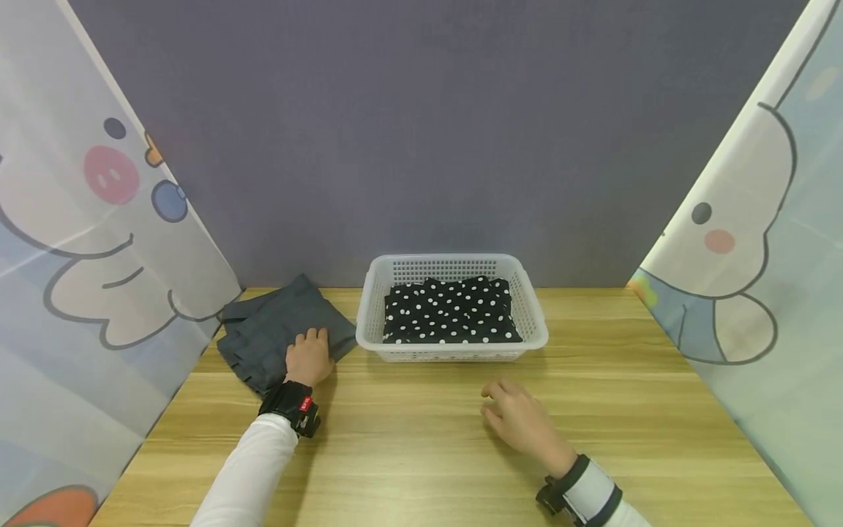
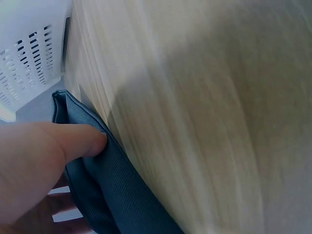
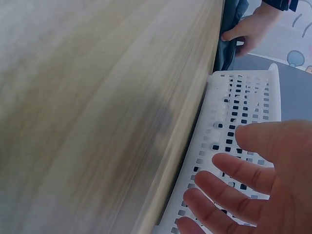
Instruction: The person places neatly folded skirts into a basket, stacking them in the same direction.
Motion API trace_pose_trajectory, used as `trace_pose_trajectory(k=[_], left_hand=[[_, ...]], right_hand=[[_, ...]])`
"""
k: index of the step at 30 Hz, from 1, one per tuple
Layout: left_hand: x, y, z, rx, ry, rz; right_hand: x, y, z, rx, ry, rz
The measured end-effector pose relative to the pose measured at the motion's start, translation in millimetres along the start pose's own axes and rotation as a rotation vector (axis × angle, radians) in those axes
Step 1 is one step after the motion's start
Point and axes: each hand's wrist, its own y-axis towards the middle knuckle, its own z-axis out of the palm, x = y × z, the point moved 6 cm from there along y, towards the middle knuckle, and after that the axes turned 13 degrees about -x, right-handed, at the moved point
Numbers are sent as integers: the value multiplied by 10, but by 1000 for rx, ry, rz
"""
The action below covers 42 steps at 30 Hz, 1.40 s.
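In the head view, a dark grey folded cloth (image 1: pixel 276 329) lies on the table to the left of a white plastic basket (image 1: pixel 454 355). My left hand (image 1: pixel 309 359) is over its right front part. The left wrist view shows the left thumb (image 2: pixel 83 141) against the edge of the cloth, with the fingers on its other side, pinching it. Inside the basket lies a black cloth with white dots (image 1: pixel 451 311). My right hand (image 1: pixel 520 417) is held in front of the basket, fingers spread and loosely bent, with nothing in it.
The wooden table (image 1: pixel 408 454) runs back to a grey panel (image 1: pixel 435 146). Printed cartoon sheets (image 1: pixel 79 241) stand along the left and right sides. The basket's perforated wall (image 3: pixel 234 112) is close to the right hand in the right wrist view.
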Motion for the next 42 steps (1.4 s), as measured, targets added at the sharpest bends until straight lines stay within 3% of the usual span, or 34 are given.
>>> trace_pose_trajectory(k=[12,24,29,36,42], left_hand=[[38,-22,64,138,-8,-39],[37,-190,-58,242,-45,-19],[72,-304,-126,225,-101,3],[100,-445,-218,291,-134,17],[99,-563,-331,282,-162,36]], right_hand=[[-35,-11,49,18,-9,19],[5,-13,50,9,17,8],[39,-17,43,-9,23,-39],[111,-39,44,20,52,-160],[149,-56,58,45,63,-197]])
